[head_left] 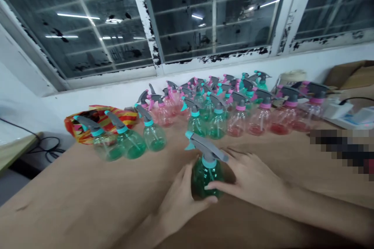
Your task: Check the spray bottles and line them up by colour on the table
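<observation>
Between my two hands stands a green, see-through spray bottle [208,175] with a turquoise collar and a grey trigger head, its turquoise nozzle pointing left. My left hand [182,202] wraps the bottle's left side, thumb across the lower front. From the right, my right hand [248,179] curves round the body, its thumb lying on the front. The far fingers of both hands are partly hidden behind the bottle. Just beyond it are a green spray bottle [217,124] and a pink spray bottle [238,122], at the front of a crowded group.
Three green spray bottles [131,146] stand at the left, by a red-and-yellow striped bag [117,118]. A power strip [350,114] and a cardboard box [355,74] are at the right of the brown table [73,194]. Windows [210,11] rise behind. A black cable [51,149] hangs off the left edge.
</observation>
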Motion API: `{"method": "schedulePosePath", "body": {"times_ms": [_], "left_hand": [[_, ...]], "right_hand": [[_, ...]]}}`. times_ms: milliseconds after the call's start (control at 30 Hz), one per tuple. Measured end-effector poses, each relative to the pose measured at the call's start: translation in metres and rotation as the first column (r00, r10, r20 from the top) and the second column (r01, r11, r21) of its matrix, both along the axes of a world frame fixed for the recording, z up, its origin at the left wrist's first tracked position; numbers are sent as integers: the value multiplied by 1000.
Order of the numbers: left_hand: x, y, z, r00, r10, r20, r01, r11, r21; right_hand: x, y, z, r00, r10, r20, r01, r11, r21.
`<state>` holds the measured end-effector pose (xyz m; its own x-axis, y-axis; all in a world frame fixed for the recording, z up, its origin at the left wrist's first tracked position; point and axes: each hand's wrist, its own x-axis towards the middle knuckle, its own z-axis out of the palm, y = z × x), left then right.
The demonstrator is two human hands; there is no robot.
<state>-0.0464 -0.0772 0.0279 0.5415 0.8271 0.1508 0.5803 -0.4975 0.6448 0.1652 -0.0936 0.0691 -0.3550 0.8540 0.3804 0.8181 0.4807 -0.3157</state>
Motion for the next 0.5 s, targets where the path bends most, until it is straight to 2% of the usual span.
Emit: {"method": "schedulePosePath", "body": {"times_ms": [100, 167, 233, 333, 500], "left_hand": [[22, -6, -2, 999, -49, -9, 49, 999, -1], [37, -7, -4, 995, -95, 0, 95, 995, 4], [54, -7, -4, 991, -135, 4, 135, 991, -4], [79, -5, -3, 987, -159, -4, 159, 987, -23], [104, 2, -1, 982, -189, -28, 188, 982, -33]], "right_hand": [[28, -9, 4, 987, 25, -156, -44, 992, -118], [45, -11, 4, 953, 49, -300, -107, 978, -178], [57, -12, 2, 895, 80, -439, -160, 976, -148], [66, -11, 0, 793, 94, -602, -172, 982, -74], [68, -2, -2, 689, 45, -723, -214, 966, -143]]}}
